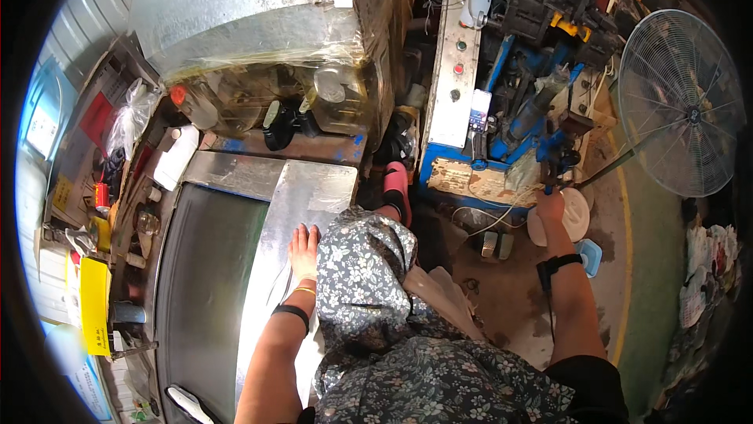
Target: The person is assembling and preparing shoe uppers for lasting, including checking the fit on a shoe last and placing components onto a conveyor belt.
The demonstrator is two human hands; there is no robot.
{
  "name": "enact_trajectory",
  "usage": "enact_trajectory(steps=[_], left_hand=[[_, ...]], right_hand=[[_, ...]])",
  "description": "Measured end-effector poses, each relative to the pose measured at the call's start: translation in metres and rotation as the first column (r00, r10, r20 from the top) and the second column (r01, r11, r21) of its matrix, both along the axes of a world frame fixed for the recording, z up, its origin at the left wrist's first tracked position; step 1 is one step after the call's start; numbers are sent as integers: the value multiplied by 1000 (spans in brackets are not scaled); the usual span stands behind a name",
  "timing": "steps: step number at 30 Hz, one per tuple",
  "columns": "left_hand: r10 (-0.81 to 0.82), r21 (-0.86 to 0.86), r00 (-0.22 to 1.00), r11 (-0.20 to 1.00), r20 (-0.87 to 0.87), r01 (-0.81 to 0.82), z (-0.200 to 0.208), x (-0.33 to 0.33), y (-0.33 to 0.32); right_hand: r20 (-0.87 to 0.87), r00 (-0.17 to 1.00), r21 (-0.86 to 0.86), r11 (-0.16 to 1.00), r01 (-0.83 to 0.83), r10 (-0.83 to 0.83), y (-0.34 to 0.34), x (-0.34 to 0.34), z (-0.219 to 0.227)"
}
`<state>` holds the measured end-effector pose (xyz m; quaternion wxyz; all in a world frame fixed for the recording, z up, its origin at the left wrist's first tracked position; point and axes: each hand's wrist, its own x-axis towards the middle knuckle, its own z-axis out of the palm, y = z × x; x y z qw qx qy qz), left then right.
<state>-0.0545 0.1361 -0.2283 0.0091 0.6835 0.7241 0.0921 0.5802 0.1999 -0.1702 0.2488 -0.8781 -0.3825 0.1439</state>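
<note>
My left hand (303, 253) lies flat on a shiny metal plate (314, 181), its fingers stretched out. Beside the plate runs a dark conveyor belt (208, 259), its surface smeared. My right hand (551, 206) reaches forward to the front of a blue machine (502, 153). Its fingers look curled at a small blue part there; what they grip is mostly hidden. Just past that hand is a round white lid or bucket (576, 216). A floral apron (365, 267) covers my lap, and a pink shoe (397, 189) shows beyond my knee.
A metal hood (251, 16) with clear plastic sheeting stands ahead. Buttons line a white control panel (459, 55), with a phone (480, 110) nearby. A large fan (690, 110) stands right. A white bottle (176, 157) and yellow box (95, 306) are left; a pedal (496, 244) is on the floor.
</note>
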Motion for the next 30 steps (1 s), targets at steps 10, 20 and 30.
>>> enact_trajectory(steps=[10, 20, 30], left_hand=[[69, 3, 995, 998, 75, -69, 10, -7, -16], [9, 320, 730, 895, 683, -311, 65, -25, -99], [977, 283, 209, 193, 29, -940, 83, -276, -416]], right_hand=[[188, 980, 240, 964, -117, 72, 10, -9, -22], [229, 964, -224, 971, -86, 138, 31, 58, -35], [518, 264, -795, 572, -202, 814, 38, 75, -35]])
